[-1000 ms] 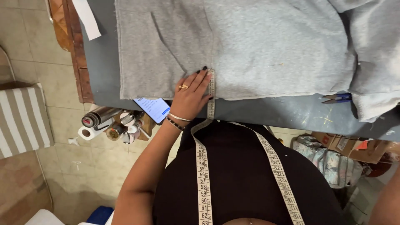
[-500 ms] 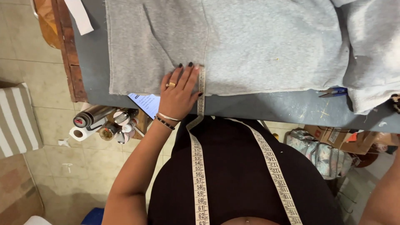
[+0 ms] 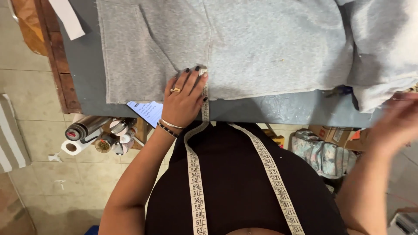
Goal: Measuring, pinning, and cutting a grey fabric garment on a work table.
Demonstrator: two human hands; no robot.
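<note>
Spools (image 3: 102, 135) sit below the worktop (image 3: 278, 111) edge at left. The left hand (image 3: 185, 98) now lies flat, fingers spread, pinning the tape (image 3: 205, 93) to the grey fabric's (image 3: 244, 48) hem, having slid slightly inward along it. The right hand (image 3: 398, 124) has swung in, blurred; its grip I cannot tell.

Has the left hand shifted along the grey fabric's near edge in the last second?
No. The left hand still presses the measuring tape flat at the near edge of the grey fabric, just right of the pocket opening. Only the camera view moved.
</note>
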